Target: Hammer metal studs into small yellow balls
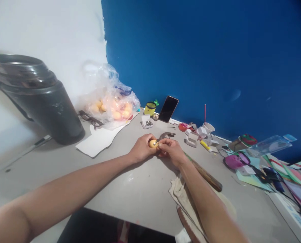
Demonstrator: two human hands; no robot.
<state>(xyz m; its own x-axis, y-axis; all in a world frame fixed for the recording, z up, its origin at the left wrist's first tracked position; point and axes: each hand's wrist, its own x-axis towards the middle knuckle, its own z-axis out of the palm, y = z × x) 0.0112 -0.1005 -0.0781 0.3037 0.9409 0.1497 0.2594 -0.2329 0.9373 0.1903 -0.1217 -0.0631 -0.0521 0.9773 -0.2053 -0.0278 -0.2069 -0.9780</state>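
Observation:
A small yellow-orange ball (153, 144) with dark spots like eyes on its face is held over the middle of the grey table (130, 182). My left hand (142, 147) is closed round its left side. On the right, my right hand (171, 150) is pinched at the ball's edge; whatever lies between these fingertips is too small to make out. A hammer with a metal head (166, 135) and wooden handle (207, 177) lies behind and under my right wrist and forearm. Beneath that forearm is a cream cloth (179, 190).
A big dark flask (51, 104) stands at the left, beside glasses (91, 118), white paper (97, 140) and a plastic bag of yellow balls (115, 104). Behind are a small open box (146, 122) and a phone (168, 108). Small boxes (191, 139), a cup (208, 127) and cables lie right.

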